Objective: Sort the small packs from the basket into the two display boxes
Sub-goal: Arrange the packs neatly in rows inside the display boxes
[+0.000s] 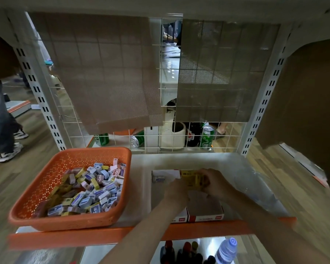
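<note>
Placing step: I see right hand (213,183) clasping yellow packs (190,179), display box (206,218) just beneath, left hand (176,191) grip untellable; next, seat them flush.

Open shelf (139,187) lane between basket (46,180) and boxes (206,218); wire grid (168,139) blocks rear

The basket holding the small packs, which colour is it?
The basket is orange, seen best in the head view.

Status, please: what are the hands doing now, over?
Right hand grips yellow packs at far end of right display box. Left hand alongside, grip hidden. Basket holds many packs.
</note>
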